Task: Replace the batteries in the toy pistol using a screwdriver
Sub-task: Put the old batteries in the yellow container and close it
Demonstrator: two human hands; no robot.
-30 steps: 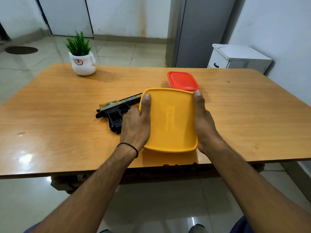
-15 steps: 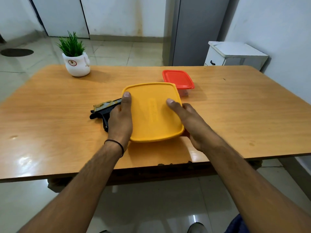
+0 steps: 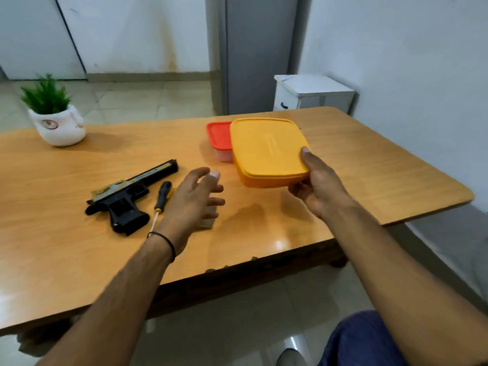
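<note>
The right hand [image 3: 319,188] has its grip clamped on the near right corner of a yellow lidded box [image 3: 266,151], thumb on the lid and fingers underneath, holding it lifted and tilted above the wooden surface [image 3: 369,167], just in front of a smaller red-lidded box [image 3: 219,136] that stands on the surface behind it. The left hand [image 3: 192,204] hovers with fingers spread and its grip released, grasping nothing. The toy pistol [image 3: 129,199] lies on its side at the near left, barrel pointing far and right, and the screwdriver [image 3: 162,196] lies just beside it on the right, black-and-yellow handle away and shaft toward the person. A small greyish item sits half hidden under the left hand; what it is cannot be told. A potted plant [image 3: 55,120] stands at the far left, well apart. The task proper looks barely begun: the pistol appears closed and the tool untouched. The risk here is the one-handed corner hold on the yellow box: it could slip or swing down and knock the red-lidded box, or drop onto the surface and scatter whatever it holds. The left hand, reaching low, could also nudge the screwdriver and set it rolling toward the near edge.
</note>
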